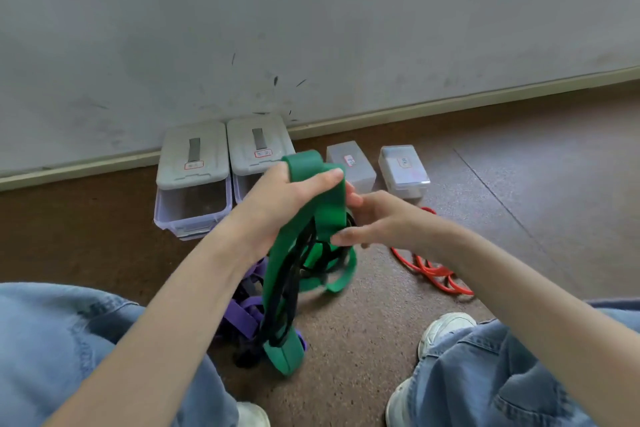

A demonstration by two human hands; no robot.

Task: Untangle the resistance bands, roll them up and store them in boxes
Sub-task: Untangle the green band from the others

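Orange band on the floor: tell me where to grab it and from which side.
Take the orange band with the right hand from above, at the bunched loops near the shoe. There several strands lie close together on the bare floor, apart from the green band tangle, so one pinch should gather them. The far end is hidden behind the right forearm.

The person wears loose, light blue denim jeans [62, 340] with visible seams and stitching on both legs, and a pocket edge showing on the right leg. The shoes [446, 329] are white sneakers with pale soles. Both forearms are bare, with no sleeves, watch or rings visible.
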